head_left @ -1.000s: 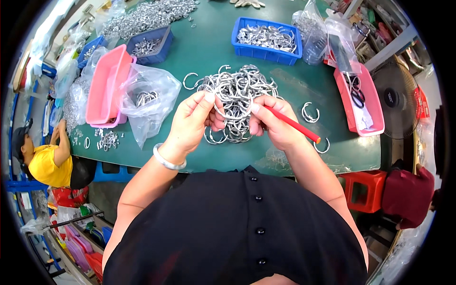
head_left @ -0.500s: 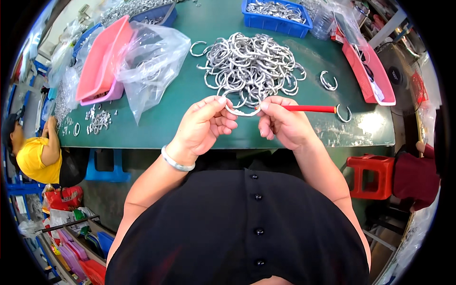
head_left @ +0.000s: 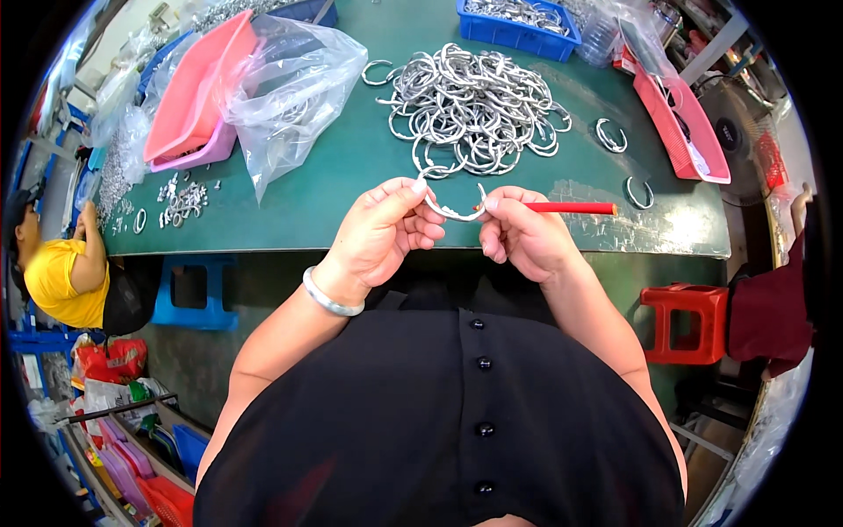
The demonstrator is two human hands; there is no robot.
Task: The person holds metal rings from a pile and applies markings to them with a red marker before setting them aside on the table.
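Between the thumb and fingers of my left hand (head_left: 382, 230) is one end of a silver open bangle (head_left: 450, 214), its gap facing the far side. My right hand (head_left: 531, 235) pinches a red pencil (head_left: 575, 208), whose tip is at the bangle's right side; whether they touch I cannot tell. The long end of the pencil points right. Just beyond both hands lies a heap of silver open bangles (head_left: 474, 105) on the green table (head_left: 351, 206). Two loose bangles lie right of it, one farther off (head_left: 610, 147) and one nearer (head_left: 639, 206). Another bangle (head_left: 332, 301) circles my left wrist.
Pink bins (head_left: 198, 97) and a clear plastic bag (head_left: 294, 114) stand left, near small metal pieces (head_left: 182, 209). A blue tray (head_left: 518, 33) is at the back, a pink basket (head_left: 680, 132) at right. People sit at left (head_left: 66, 281) and right (head_left: 773, 299).
The bangle in my left hand has tilted, so its gap shows more plainly. Both hands now sit farther from the heap. The pencil's far end no longer overlaps the nearer loose bangle.
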